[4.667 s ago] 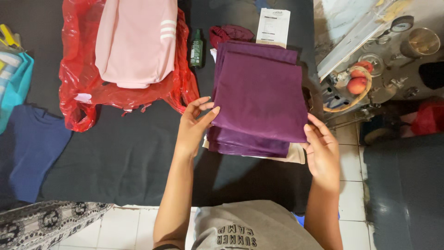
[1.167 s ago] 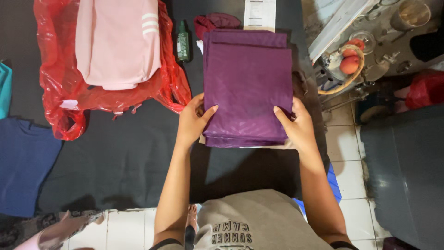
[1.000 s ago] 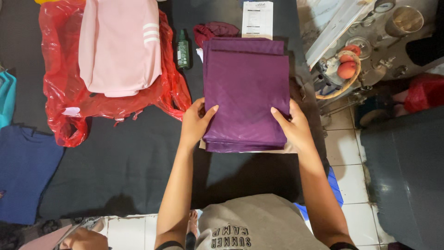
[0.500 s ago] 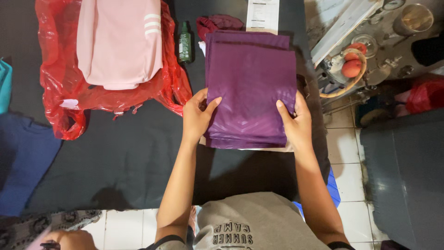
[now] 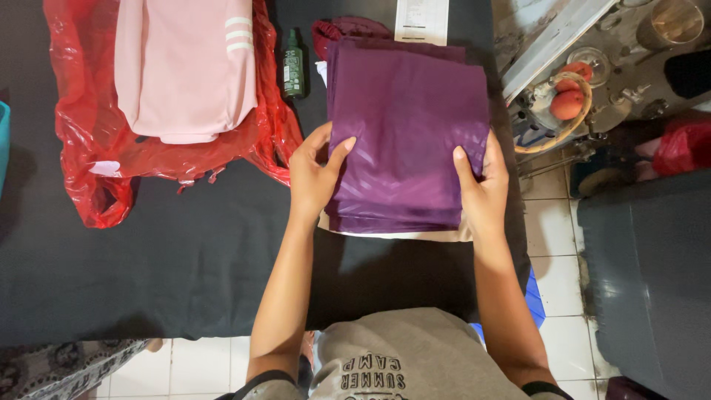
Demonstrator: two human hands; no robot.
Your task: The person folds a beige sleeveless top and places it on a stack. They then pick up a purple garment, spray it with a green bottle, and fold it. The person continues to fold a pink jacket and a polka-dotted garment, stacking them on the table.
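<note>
On the black cloth-covered table [image 5: 148,252], past the folded pink garment [image 5: 185,70] on its red plastic bag [image 5: 81,163], my left hand [image 5: 315,178] clamps the left edge of the folded purple fabric stack [image 5: 407,133]. My right hand [image 5: 481,192] grips its right edge. I judge I'm squaring the fold; next calls for even pressure. Its long axis runs away from me.

A folded purple cloth [image 5: 407,126], smooth and slightly shiny, lies flat as a neat rectangle on the dark worktop [image 5: 148,274]. Several layers show at its near edge, stacked over a pale cream piece [image 5: 400,235] peeking out beneath.
</note>
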